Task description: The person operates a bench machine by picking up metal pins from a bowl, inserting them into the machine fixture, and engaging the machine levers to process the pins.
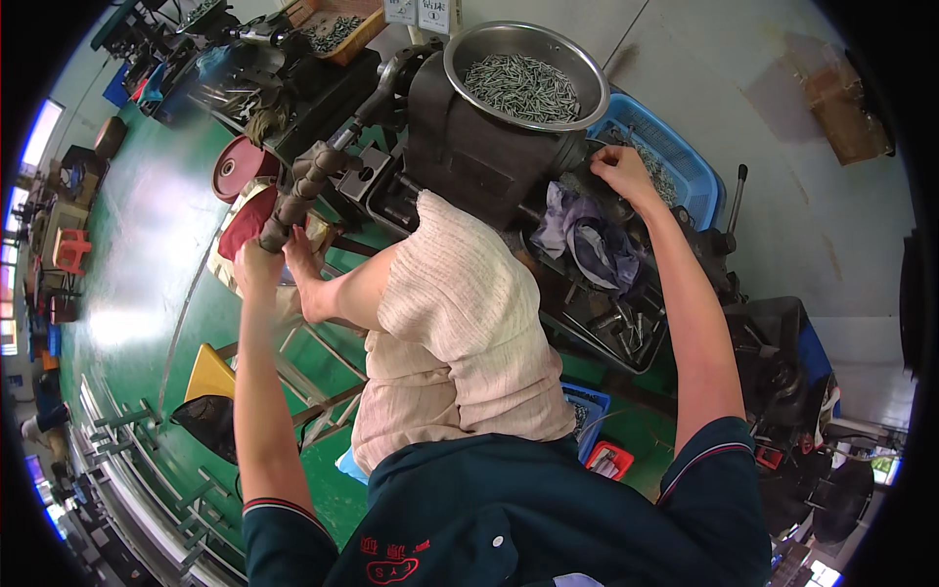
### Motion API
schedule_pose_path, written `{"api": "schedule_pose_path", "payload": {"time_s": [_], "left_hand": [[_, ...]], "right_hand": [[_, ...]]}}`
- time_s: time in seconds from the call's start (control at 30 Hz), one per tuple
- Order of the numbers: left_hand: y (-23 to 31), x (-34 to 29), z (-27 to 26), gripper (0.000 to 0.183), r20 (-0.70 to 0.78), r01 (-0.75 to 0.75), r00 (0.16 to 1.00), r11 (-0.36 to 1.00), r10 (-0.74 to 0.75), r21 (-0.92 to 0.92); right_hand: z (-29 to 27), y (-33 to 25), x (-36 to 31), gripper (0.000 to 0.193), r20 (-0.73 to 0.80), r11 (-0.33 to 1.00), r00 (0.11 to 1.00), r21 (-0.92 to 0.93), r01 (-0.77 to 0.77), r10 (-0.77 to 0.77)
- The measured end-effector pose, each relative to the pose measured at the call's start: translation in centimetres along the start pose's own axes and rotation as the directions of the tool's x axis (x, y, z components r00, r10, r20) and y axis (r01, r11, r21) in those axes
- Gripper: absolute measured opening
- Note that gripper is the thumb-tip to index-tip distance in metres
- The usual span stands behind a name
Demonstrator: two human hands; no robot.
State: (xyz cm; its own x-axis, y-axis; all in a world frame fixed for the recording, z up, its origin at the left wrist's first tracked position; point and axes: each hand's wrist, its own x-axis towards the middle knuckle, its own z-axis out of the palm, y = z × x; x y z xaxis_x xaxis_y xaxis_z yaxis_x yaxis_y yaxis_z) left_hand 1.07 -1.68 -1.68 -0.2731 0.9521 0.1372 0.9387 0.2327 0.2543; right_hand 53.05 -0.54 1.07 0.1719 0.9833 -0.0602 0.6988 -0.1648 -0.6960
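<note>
My left hand (256, 266) is closed around the end of a long dark lever handle (311, 176) that rises toward a black machine (469, 147). My right hand (620, 172) reaches to the right side of that machine, fingers pinched at a spot beside the blue crate (690, 161); whether it holds a small part I cannot tell. A steel bowl (469, 44) full of small metal pins sits on top of the machine. My raised knee in beige cloth (460, 293) is between my arms.
A crumpled purple-grey rag (587, 240) lies below my right hand. A tray of metal parts (616, 323) sits lower right. A red disc (237, 166) and a wooden box of parts (337, 29) stand at the left. The floor is green (147, 254).
</note>
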Motion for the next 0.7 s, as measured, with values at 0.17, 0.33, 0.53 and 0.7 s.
{"api": "schedule_pose_path", "payload": {"time_s": [0.17, 0.33, 0.53, 0.7], "left_hand": [[1.5, -4.0, 0.4, 0.026, -0.048, 0.005, 0.999, 1.0, -0.004, 0.016], [4.1, -5.7, -0.5, 0.026, 0.022, 0.09, 0.996, 0.993, -0.089, -0.073], [3.6, -5.6, -0.5, 0.026, 0.035, 0.096, 0.995, 0.993, -0.094, -0.066], [3.5, -5.1, -0.7, 0.028, 0.005, 0.1, 0.995, 0.993, -0.1, -0.07]], "right_hand": [[0.4, -0.9, 0.3, 0.022, 0.049, 0.999, 0.998, 0.035, 0.025, -0.027], [-0.1, -0.7, 0.4, 0.021, 0.081, 1.0, 0.996, 0.006, 0.026, -0.027], [-4.0, -0.7, 0.3, 0.023, 0.131, 0.978, 0.991, -0.2, 0.066, -0.04], [-5.7, -5.2, 1.0, 0.016, -0.539, 0.748, 0.709, -0.663, -0.025, -0.454]]}}
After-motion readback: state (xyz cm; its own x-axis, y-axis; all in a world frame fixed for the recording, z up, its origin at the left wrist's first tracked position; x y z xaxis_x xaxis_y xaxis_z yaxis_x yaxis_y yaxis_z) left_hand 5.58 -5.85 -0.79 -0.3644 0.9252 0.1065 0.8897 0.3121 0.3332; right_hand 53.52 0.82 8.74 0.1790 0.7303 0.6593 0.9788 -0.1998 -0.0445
